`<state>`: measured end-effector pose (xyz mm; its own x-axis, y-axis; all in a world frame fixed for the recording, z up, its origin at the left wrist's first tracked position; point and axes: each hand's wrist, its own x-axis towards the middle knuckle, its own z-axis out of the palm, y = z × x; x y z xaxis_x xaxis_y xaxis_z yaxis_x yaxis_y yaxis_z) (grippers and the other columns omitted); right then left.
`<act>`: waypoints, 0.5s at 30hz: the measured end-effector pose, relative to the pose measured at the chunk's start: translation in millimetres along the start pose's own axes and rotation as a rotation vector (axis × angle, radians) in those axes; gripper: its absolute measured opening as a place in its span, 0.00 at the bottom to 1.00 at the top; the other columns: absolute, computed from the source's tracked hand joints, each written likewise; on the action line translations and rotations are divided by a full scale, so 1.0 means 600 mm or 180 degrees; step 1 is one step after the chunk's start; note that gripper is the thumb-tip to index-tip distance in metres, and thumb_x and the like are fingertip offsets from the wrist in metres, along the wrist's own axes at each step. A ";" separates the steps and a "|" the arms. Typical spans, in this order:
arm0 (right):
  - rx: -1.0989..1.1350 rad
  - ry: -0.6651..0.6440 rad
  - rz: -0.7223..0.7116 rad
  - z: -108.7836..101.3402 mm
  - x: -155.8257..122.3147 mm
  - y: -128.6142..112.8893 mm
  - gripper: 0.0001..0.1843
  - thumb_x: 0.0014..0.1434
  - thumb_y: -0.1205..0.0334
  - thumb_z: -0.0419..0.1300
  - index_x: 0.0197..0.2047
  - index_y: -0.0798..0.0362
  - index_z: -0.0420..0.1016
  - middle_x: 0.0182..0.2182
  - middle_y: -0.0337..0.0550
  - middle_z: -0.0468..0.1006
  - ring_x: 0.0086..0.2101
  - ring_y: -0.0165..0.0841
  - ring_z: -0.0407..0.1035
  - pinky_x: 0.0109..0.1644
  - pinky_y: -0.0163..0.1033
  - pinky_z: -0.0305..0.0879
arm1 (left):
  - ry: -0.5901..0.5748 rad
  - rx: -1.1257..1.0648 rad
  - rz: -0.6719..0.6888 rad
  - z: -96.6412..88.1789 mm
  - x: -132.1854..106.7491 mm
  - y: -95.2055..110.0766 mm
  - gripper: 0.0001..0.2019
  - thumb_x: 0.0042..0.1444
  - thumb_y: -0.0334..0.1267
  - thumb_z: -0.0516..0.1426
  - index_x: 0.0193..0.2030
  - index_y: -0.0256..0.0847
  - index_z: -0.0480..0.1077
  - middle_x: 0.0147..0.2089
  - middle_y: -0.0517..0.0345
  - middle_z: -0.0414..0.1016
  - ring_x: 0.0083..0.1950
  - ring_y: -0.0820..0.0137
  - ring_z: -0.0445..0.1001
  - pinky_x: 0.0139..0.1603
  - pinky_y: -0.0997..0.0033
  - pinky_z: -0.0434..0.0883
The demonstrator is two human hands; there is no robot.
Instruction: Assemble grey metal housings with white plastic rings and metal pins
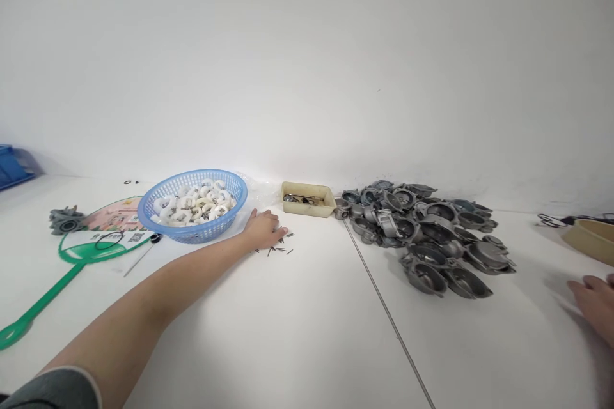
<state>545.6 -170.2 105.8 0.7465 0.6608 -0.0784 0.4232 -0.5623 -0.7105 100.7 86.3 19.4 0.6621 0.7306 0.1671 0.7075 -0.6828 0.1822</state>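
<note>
My left hand (263,231) reaches forward over the table, low beside a scatter of small dark pins (273,250). Its fingers are apart, and I see nothing held in them, though the underside of the hand is hidden. Just left of it stands a blue plastic basket (192,234) with white ring-shaped parts (194,202) inside. Behind the pins is a small cream tray (309,209) with small metal pieces in it. At the right edge my right hand (595,307) is partly cut off, fingers spread near the table, holding nothing visible.
Grey metal castings (432,230) lie heaped right of centre. A seam (384,307) crosses the table. On the left are a green-handled fan (52,294) and another metal casting (66,220). A beige container (592,239) is at far right, a blue bin (12,166) at far left.
</note>
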 end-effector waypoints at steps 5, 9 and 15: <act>0.0044 -0.0136 0.0144 0.007 -0.038 -0.029 0.43 0.52 0.35 0.33 0.21 0.55 0.81 0.38 0.57 0.79 0.41 0.57 0.70 0.22 0.32 0.33 | -0.0047 0.0059 0.0512 -0.015 -0.029 0.004 0.19 0.62 0.50 0.43 0.43 0.44 0.70 0.49 0.53 0.74 0.64 0.57 0.57 0.65 0.42 0.39; 0.0194 -0.0297 0.0245 0.053 -0.107 -0.035 0.46 0.54 0.38 0.27 0.20 0.56 0.80 0.34 0.57 0.80 0.39 0.53 0.72 0.21 0.35 0.34 | -0.0094 0.0049 0.0773 -0.021 -0.059 0.011 0.18 0.62 0.49 0.44 0.49 0.45 0.67 0.52 0.53 0.73 0.63 0.57 0.58 0.65 0.44 0.41; 0.0351 -0.0457 0.0327 0.165 -0.229 -0.015 0.29 0.56 0.44 0.48 0.25 0.56 0.81 0.35 0.54 0.80 0.38 0.50 0.73 0.22 0.36 0.44 | -0.0239 -0.0105 0.0834 -0.016 -0.116 0.017 0.20 0.62 0.50 0.42 0.55 0.47 0.63 0.57 0.53 0.69 0.64 0.56 0.57 0.64 0.43 0.45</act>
<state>388.4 -206.7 53.8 0.6986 0.6713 -0.2475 0.2839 -0.5777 -0.7653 59.5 28.6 18.9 0.8388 0.5259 0.1408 0.5019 -0.8472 0.1740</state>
